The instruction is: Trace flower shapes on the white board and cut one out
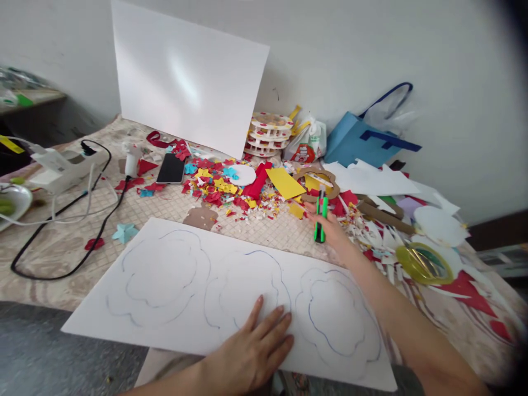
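Note:
A long white board [165, 335] lies at the table's front edge, jutting a little past it. Several wavy double outlines are drawn on it in blue. My left hand [259, 346] rests flat on the board near its lower middle, fingers spread. Beyond the board's far edge, my right hand [330, 223] grips a green and black utility knife [320, 217], held upright. Whether its blade is out I cannot tell. Close to the knife are a ring-shaped cardboard cutout [334, 190] and a yellow paper piece [285, 183].
Coloured scraps [223, 187] litter the table. A large white sheet [185, 77] leans on the wall beside a tiered stand [270, 132] and a blue bag [350, 137]. At left are a phone [170, 168], a glue gun [131, 159], a cable and a power strip [66, 168]. Tape [424, 264] lies right.

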The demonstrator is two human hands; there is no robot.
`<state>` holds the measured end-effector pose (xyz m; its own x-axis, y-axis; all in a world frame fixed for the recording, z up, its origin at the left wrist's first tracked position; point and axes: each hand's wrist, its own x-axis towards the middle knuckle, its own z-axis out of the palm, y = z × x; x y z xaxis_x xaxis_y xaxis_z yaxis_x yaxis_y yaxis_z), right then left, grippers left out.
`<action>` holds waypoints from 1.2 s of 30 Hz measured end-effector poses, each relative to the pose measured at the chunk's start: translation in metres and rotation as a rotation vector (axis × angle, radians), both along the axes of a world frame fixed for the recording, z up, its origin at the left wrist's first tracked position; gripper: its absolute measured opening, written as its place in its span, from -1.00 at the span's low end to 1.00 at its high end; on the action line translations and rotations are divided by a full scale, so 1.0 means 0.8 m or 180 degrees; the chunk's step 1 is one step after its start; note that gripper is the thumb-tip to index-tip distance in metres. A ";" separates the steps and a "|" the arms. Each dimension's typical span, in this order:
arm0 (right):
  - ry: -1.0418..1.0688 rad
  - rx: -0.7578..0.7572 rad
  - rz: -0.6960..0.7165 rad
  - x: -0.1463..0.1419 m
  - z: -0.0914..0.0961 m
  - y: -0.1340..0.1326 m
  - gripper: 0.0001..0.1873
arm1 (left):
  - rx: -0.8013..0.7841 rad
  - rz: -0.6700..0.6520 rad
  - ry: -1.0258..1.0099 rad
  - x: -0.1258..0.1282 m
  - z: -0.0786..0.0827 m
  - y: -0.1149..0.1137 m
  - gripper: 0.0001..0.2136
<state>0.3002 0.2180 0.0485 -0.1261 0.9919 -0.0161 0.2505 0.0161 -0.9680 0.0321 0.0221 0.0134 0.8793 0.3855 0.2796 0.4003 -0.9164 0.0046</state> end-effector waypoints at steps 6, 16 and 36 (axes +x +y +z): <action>0.0313 -0.0016 0.0780 -0.074 0.015 0.021 -0.70 | 0.0040 -0.0041 -0.0060 0.009 0.001 0.000 -0.65; 0.0609 -0.0412 0.2166 -0.238 -0.022 0.051 -0.80 | 0.0418 -0.0022 -0.0497 0.040 -0.028 -0.013 -0.71; 0.0434 -0.0219 0.1106 -0.085 -0.008 0.088 -0.69 | -0.1072 -0.0305 -0.0161 0.010 0.031 0.049 -0.43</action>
